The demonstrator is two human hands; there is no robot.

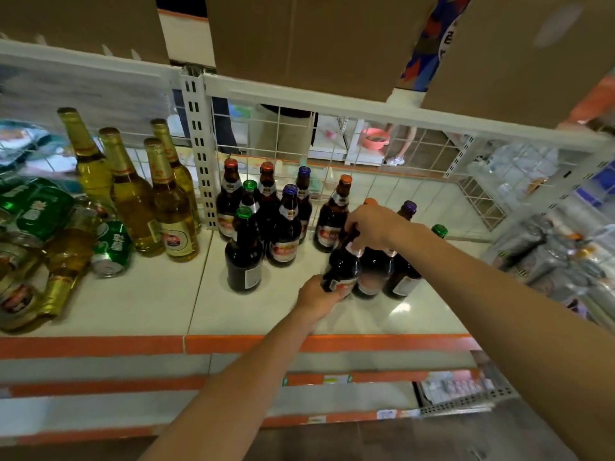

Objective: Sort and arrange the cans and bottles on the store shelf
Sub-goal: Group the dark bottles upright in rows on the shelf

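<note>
A dark brown bottle [342,271] stands near the shelf's front, tilted a little. My left hand [317,297] grips its base and my right hand [372,226] grips its neck from above. Two more dark bottles [374,274] stand close behind it, one with a purple cap [409,206]. A green-capped bottle [439,230] shows behind my right forearm. To the left stands a cluster of dark bottles [283,227] with red, green, purple and orange caps. Tall golden bottles [173,207] stand further left beyond the upright post.
The white shelf [159,294] has an orange front strip. Green cans [111,249] and a golden bottle lie tumbled at the far left. A wire grid [366,144] backs the shelf. Cardboard boxes [299,38] sit on the shelf above. Wrapped packs [545,254] fill the right side.
</note>
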